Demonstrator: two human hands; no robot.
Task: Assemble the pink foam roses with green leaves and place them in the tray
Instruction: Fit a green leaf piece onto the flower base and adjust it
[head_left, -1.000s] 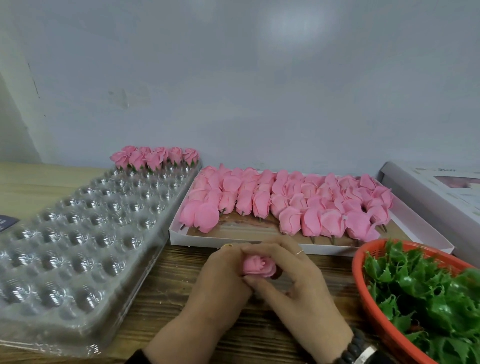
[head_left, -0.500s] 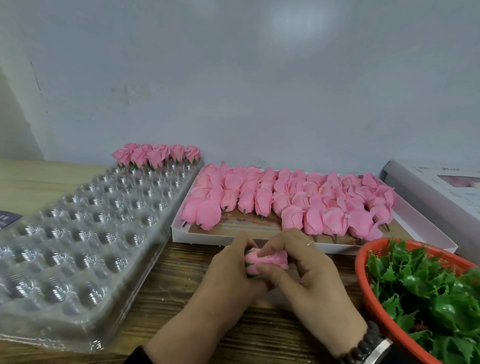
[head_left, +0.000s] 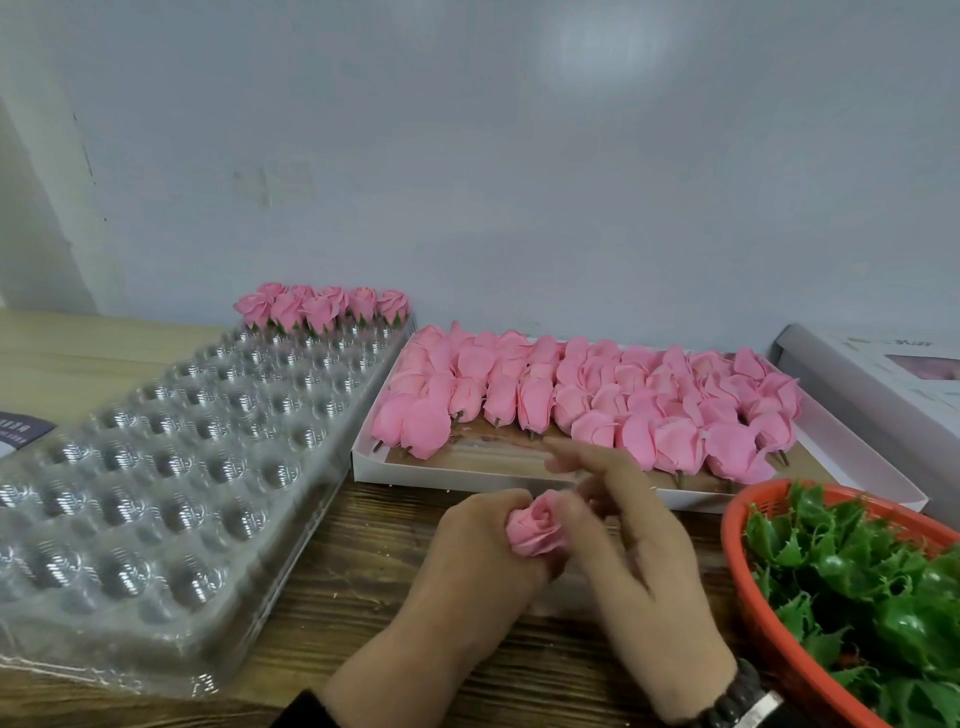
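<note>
My left hand (head_left: 467, 566) grips a pink foam rose (head_left: 535, 527) from below, bloom facing up, above the wooden table. My right hand (head_left: 639, 561) is beside it, thumb and a finger touching the petals while the other fingers stretch out, blurred. Whether a green leaf sits under the rose is hidden by my fingers. The clear plastic tray (head_left: 171, 483) lies on the left, with a row of finished roses (head_left: 322, 306) along its far end. Loose pink roses (head_left: 582, 400) fill a white box (head_left: 467, 470). Green leaves (head_left: 872, 587) sit in an orange basket (head_left: 748, 597) on the right.
A white carton (head_left: 883, 374) lies at the far right behind the basket. A dark card (head_left: 21, 431) pokes out at the left edge. A pale wall stands close behind the table. Bare wooden tabletop (head_left: 363, 571) shows between tray and hands.
The rose has turned from lying sideways to bloom up in my left hand. My right hand's fingers have lifted off and spread, keeping only light contact with the petals.
</note>
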